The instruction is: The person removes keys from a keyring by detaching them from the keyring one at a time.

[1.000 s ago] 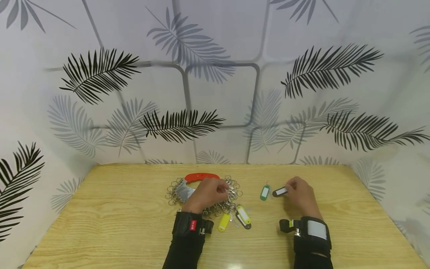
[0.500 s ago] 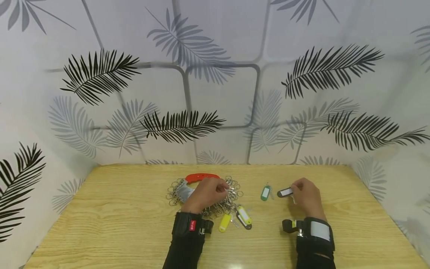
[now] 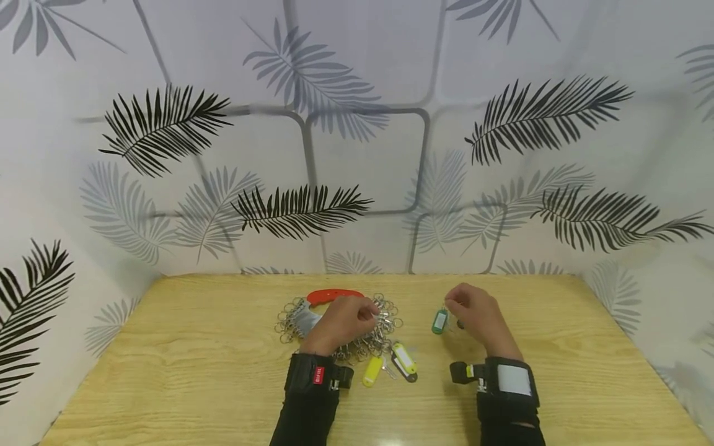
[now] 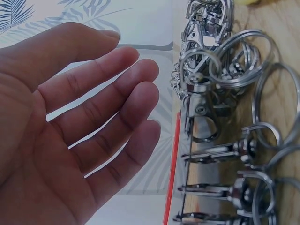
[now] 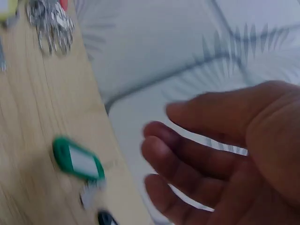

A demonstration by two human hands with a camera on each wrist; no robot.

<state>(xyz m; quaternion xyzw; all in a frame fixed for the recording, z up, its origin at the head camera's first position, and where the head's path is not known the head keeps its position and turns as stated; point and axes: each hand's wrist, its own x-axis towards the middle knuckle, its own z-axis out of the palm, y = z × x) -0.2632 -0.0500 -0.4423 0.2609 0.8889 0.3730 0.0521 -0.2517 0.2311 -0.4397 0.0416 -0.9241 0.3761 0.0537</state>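
Note:
My left hand (image 3: 347,321) hovers over a red-handled metal key holder (image 3: 334,295) lined with snap hooks and split rings; the left wrist view has its relaxed fingers (image 4: 98,108) holding nothing beside the snap hooks (image 4: 199,105). Over on the right, my right hand (image 3: 478,314) is above the table beside a green key tag (image 3: 440,321) with a key. Its thumb and fingers (image 5: 161,150) are apart and empty in the right wrist view. A black key tag (image 5: 107,217) lies near the green one, mostly hidden by that hand in the head view.
A yellow key tag (image 3: 372,370) with a key lies in front of the key holder. Next to it, another yellow tag (image 3: 405,358) overlaps a black tag (image 3: 411,376). A wall with a leaf pattern (image 3: 301,210) stands behind the wooden table (image 3: 184,347).
My right hand has let go of the black key tag and moved left to the green one. The left hand has stayed in place.

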